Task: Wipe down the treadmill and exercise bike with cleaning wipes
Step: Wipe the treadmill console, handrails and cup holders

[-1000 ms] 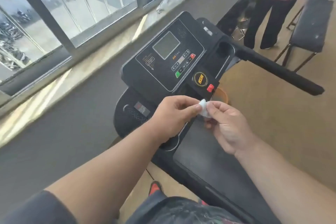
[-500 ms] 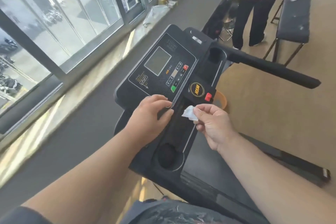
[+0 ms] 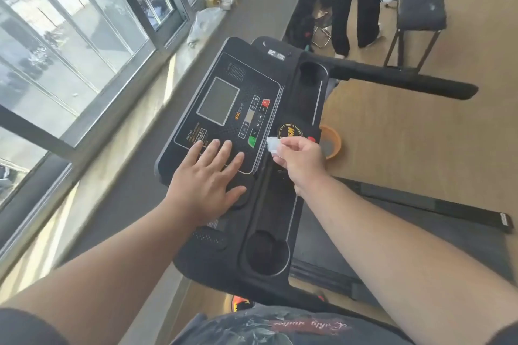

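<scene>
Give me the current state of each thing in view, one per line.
Left hand: open, flat on the console.
Right hand: pinching the wipe.
Wipe: crumpled, held just above the console.
Treadmill console: screen blank.
Near cup holder: empty.
Far cup holder: appears empty.
Orange basin: upright on the floor.

Bright daylight pours in through the windows on the left, the wide-angle view bends at its edges, slightly blurred.
</scene>
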